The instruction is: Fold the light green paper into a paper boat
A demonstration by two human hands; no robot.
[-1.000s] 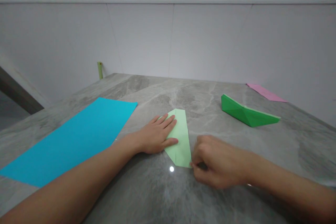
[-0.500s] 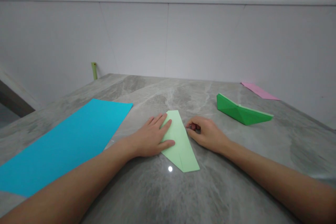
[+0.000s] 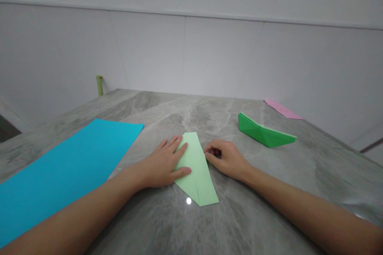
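A folded piece of light green paper (image 3: 196,167) lies on the table in front of me, wide at the near end and narrowing away from me. Flat across its left side rests my left hand (image 3: 164,163), fingers stretched and thumb apart, pressing the paper down. My right hand (image 3: 226,157) is at the paper's right edge with its fingers curled; thumb and index fingertips meet in a pinch at that edge. The other right fingers are tucked under and partly hidden.
A large blue sheet (image 3: 77,163) lies to the left, partly under my left forearm. Beyond my right hand stands a folded green paper boat (image 3: 266,132). Pink paper (image 3: 283,109) lies at the far right edge of the grey marbled table (image 3: 167,111), near a white wall.
The view has tilted, and everything on the table appears shifted left and slightly lower. Both hands keep nearly the same places on the light green paper.
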